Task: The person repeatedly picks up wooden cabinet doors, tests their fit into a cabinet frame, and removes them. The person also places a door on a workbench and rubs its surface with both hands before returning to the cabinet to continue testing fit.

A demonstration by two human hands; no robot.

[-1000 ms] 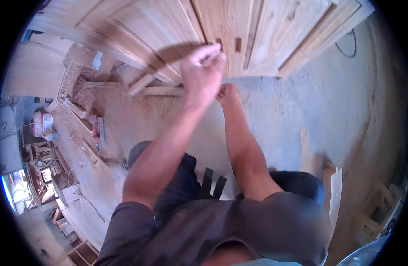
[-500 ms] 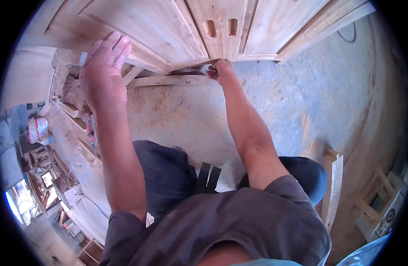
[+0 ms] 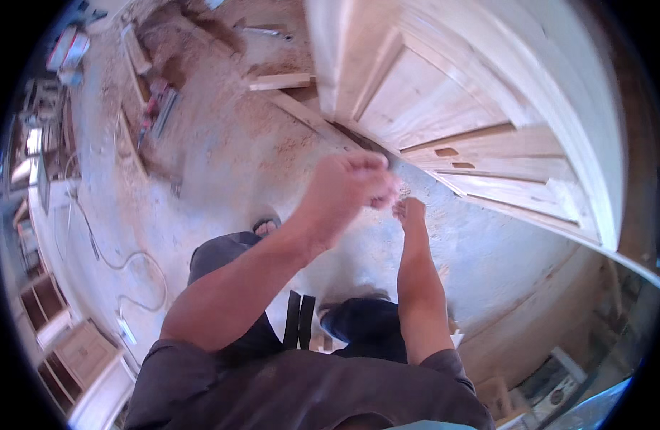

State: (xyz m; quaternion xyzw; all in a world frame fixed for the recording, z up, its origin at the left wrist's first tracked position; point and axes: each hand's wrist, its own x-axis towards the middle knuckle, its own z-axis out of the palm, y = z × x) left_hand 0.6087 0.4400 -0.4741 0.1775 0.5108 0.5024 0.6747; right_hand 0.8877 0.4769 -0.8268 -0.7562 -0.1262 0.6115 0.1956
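Observation:
A pale wooden panelled door (image 3: pixel 445 93) stands tilted on the far right, with two oblong slots cut in a rail. My left hand (image 3: pixel 351 188) hangs in front of its lower left edge, fingers curled in and slightly blurred by motion; no object shows in it. Close by on the right, my right hand (image 3: pixel 410 209) has its fingers folded near the door's bottom edge, apart from it. What lies inside those fingers, if anything, is hidden. A wooden batten (image 3: pixel 294 111) lies on the floor and runs toward the door's lower corner.
A short wood block (image 3: pixel 281 82) sits by the batten. Farther left are a red power tool (image 3: pixel 156 97), timber offcuts and a white-and-red bucket (image 3: pixel 68 49). A hose (image 3: pixel 133 261) curls over the dusty floor. Wooden cabinets (image 3: pixel 79 358) stand at lower left.
My view has swung, and the door now appears farther right. My left hand has left the door's face, moved right and curled its fingers. My right hand has come away from the bottom edge.

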